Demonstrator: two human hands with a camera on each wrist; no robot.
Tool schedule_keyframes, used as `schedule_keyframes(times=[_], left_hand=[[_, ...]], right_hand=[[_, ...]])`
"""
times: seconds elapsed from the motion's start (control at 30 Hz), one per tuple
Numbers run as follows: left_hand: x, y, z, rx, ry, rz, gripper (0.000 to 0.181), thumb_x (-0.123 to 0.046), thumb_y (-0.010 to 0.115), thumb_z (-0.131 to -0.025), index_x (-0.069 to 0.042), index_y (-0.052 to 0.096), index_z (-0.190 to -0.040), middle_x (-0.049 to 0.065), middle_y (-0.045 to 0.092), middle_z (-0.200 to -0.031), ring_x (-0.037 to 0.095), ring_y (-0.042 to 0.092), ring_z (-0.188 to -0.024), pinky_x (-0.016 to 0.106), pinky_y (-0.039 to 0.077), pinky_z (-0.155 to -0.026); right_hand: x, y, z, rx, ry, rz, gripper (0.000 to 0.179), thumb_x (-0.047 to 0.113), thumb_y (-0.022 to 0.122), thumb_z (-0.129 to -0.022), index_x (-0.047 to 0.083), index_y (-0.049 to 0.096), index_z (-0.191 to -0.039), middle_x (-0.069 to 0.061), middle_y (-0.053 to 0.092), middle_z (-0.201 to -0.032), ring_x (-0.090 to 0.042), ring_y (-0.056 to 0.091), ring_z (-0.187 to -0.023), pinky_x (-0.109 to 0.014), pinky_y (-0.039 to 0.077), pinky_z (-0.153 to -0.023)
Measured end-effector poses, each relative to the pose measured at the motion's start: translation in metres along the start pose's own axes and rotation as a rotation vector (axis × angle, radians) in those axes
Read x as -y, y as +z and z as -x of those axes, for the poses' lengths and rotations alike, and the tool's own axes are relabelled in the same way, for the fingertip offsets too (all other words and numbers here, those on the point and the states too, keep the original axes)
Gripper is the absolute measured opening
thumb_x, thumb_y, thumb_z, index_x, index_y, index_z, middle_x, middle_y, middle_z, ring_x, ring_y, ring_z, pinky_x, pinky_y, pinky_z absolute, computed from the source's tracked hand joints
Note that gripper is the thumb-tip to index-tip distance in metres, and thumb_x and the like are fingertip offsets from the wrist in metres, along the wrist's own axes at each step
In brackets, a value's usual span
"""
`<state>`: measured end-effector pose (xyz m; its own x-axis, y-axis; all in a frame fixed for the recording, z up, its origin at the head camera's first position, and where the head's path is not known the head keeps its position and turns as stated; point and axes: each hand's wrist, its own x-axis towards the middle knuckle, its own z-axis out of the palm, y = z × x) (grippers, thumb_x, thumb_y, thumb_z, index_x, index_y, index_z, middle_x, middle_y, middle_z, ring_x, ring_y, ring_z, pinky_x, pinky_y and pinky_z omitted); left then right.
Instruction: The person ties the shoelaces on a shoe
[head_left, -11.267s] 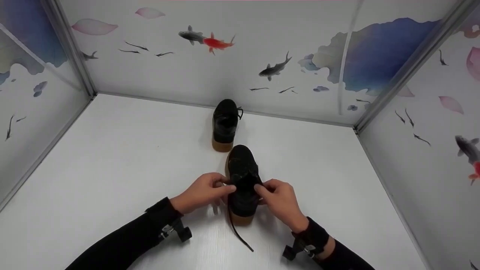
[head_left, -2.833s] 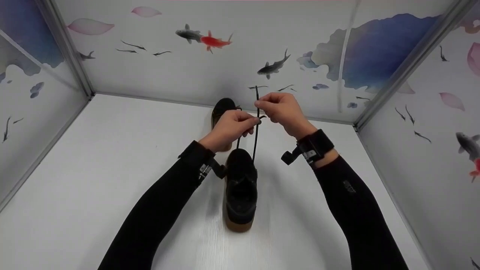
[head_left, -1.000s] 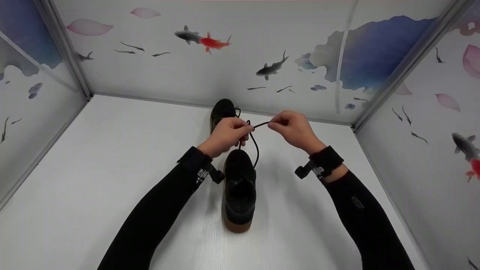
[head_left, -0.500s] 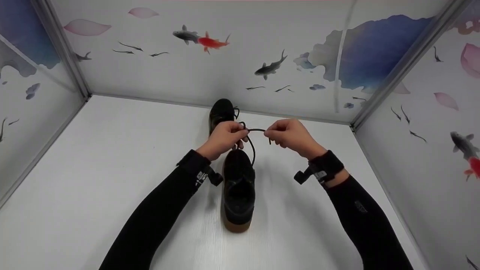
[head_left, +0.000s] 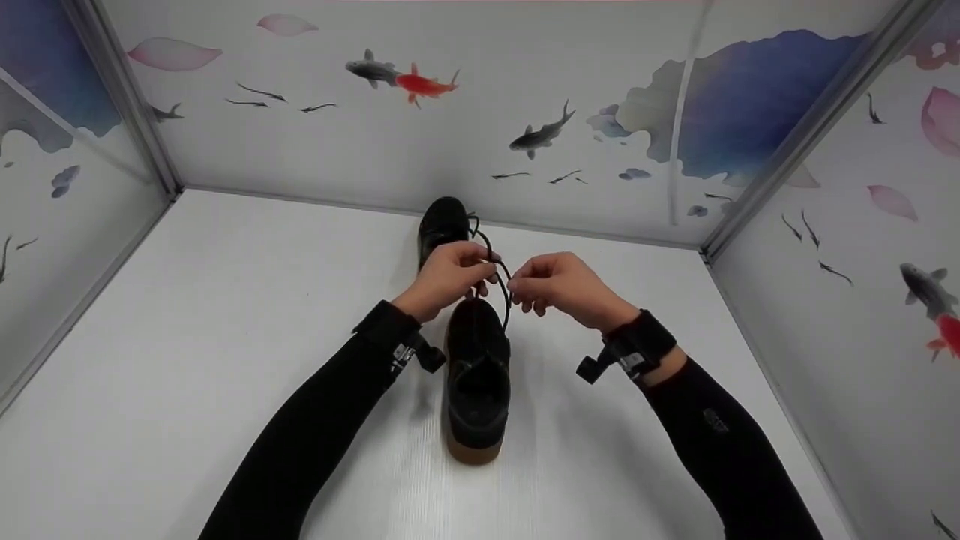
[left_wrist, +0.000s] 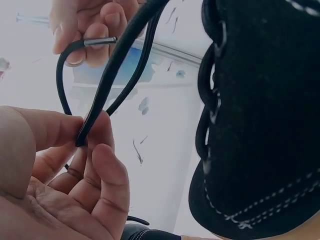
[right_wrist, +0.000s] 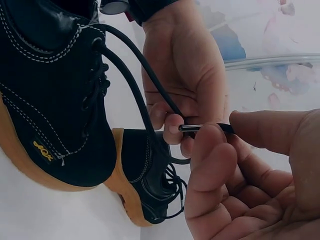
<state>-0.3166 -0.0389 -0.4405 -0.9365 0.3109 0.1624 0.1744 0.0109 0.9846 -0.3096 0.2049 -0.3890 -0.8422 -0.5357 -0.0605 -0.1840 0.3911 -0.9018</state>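
Observation:
A black shoe (head_left: 478, 431) with a tan sole stands on the white surface in the head view, toe pointing away. Its black shoelace (left_wrist: 102, 87) rises from the eyelets over the toe. My left hand (head_left: 444, 279) pinches the lace between thumb and fingers, above the toe, where two strands meet. Close by on the right, my right hand (head_left: 562, 289) pinches the lace's end between thumb and forefinger. The metal lace tip (right_wrist: 192, 128) sticks out of that pinch towards the left hand. A second black shoe (head_left: 442, 219) sits behind, partly covered by the left hand.
The back wall (head_left: 300, 150), printed with fish and petals, rises just behind the far shoe. Side walls flank the white surface (head_left: 262, 300) on both sides. The far shoe's lace (right_wrist: 175, 187) is tied in loops.
At first both hands were at the near shoe's opening; later they raised its lace over the toe. Lately my right hand has come left and down with the lace end, beside the nearly still left hand.

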Motion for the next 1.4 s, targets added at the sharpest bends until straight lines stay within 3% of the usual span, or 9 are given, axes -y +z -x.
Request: schedule_keyframes(times=[0.17,0.43,0.77,1.1,1.2,1.4], left_hand=[[0.000,0.000,0.000,-0.005,0.011,0.027,0.021,-0.004,0.069,-0.103,-0.002,0.078,-0.122,0.009,0.078,-0.091,0.015,0.068,-0.070,0.026,0.053,-0.060],[0.001,-0.002,0.001,-0.003,0.015,0.064,0.020,-0.002,0.069,-0.103,-0.002,0.080,-0.120,0.010,0.077,-0.092,0.016,0.068,-0.071,0.025,0.056,-0.062],[0.006,-0.004,0.002,0.000,0.033,0.090,0.017,0.001,0.068,-0.103,-0.001,0.080,-0.116,0.010,0.080,-0.119,0.016,0.073,-0.079,0.027,0.061,-0.068],[0.006,-0.003,0.005,-0.018,0.032,0.071,0.012,0.001,0.068,-0.102,0.002,0.079,-0.106,0.009,0.079,-0.123,0.015,0.074,-0.081,0.026,0.060,-0.070],[0.007,-0.003,0.005,-0.021,0.028,0.068,0.012,-0.001,0.068,-0.103,0.002,0.080,-0.104,0.009,0.079,-0.125,0.016,0.074,-0.082,0.026,0.060,-0.070],[0.010,-0.002,0.007,-0.013,0.028,0.071,0.013,-0.007,0.071,-0.107,0.001,0.081,-0.109,0.010,0.079,-0.126,0.017,0.076,-0.085,0.028,0.061,-0.072]], right_hand=[[-0.003,0.003,-0.001,0.013,0.016,0.060,0.026,0.024,0.078,-0.106,-0.002,0.083,-0.112,-0.012,0.079,-0.092,-0.020,0.074,-0.078,-0.029,0.061,-0.069],[-0.014,-0.001,-0.001,-0.084,0.041,0.113,0.021,0.024,0.076,-0.106,0.005,0.083,-0.111,-0.017,0.079,-0.098,-0.027,0.074,-0.085,-0.028,0.060,-0.068],[-0.038,0.000,-0.004,-0.095,0.092,0.121,0.020,0.022,0.077,-0.105,0.006,0.084,-0.114,-0.016,0.079,-0.099,-0.022,0.073,-0.085,-0.027,0.058,-0.067],[-0.056,0.018,-0.008,-0.052,0.059,0.099,0.034,0.019,0.086,-0.096,0.009,0.083,-0.128,-0.011,0.078,-0.095,-0.058,0.067,-0.098,-0.038,0.057,-0.070],[-0.059,0.025,-0.009,-0.052,0.040,0.074,0.033,0.020,0.088,-0.094,0.011,0.084,-0.126,-0.006,0.076,-0.090,-0.051,0.067,-0.092,-0.038,0.055,-0.068],[-0.063,0.036,-0.013,-0.058,0.013,-0.010,0.020,0.021,0.087,-0.097,0.015,0.086,-0.116,-0.001,0.072,-0.088,-0.022,0.060,-0.078,-0.032,0.048,-0.065]])
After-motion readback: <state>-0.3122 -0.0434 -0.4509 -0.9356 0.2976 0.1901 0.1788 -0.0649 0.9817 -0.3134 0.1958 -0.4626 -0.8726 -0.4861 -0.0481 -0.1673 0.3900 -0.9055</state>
